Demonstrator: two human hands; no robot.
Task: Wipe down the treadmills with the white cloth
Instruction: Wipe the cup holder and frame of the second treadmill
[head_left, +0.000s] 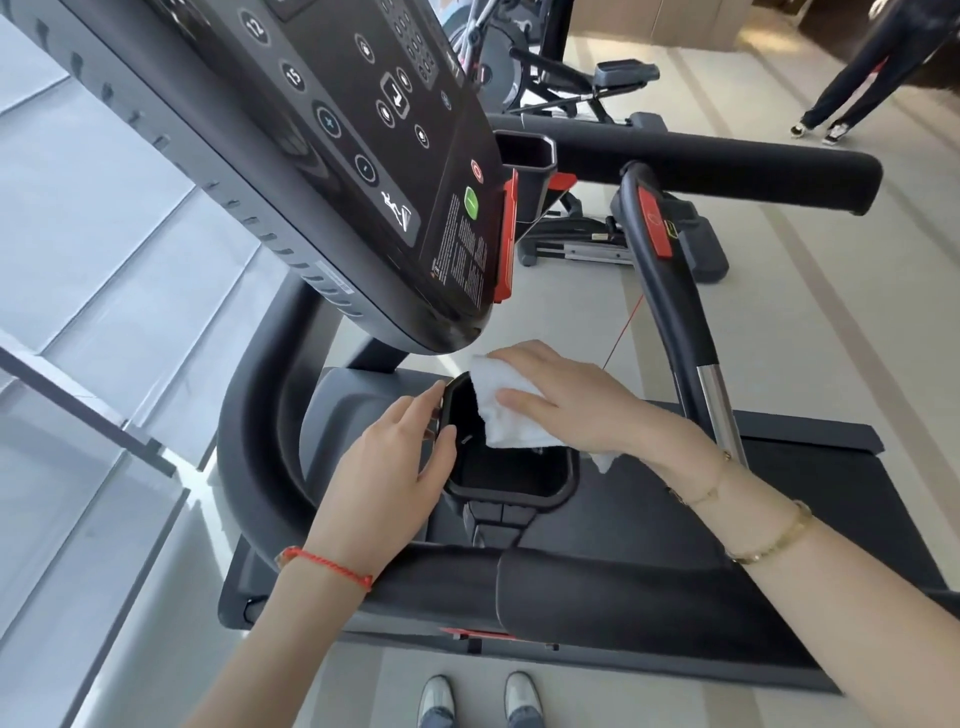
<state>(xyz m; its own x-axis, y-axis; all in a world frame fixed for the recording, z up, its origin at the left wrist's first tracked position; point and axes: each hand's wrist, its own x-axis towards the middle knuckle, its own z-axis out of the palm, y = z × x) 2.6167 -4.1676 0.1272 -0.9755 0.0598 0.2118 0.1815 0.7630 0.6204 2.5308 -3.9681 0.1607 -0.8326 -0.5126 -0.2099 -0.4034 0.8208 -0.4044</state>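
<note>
A black treadmill fills the view, its tilted console (332, 156) at the upper left and a padded handrail (597, 587) across the bottom. Below the console sits a black cup-holder tray (511, 480). My right hand (582, 405) holds a folded white cloth (498, 405) with thumb and fingers and presses it into the tray's far side. My left hand (389, 467) rests on the tray's left rim, fingers curled over its edge. The cloth's far part is hidden under my right hand.
A curved black grip with a red stop tab (655, 223) rises at the right, beside a second padded handrail (727, 161). Other gym machines (561, 88) stand behind. A person's legs (852, 88) are at the top right. Glass panels (104, 312) line the left.
</note>
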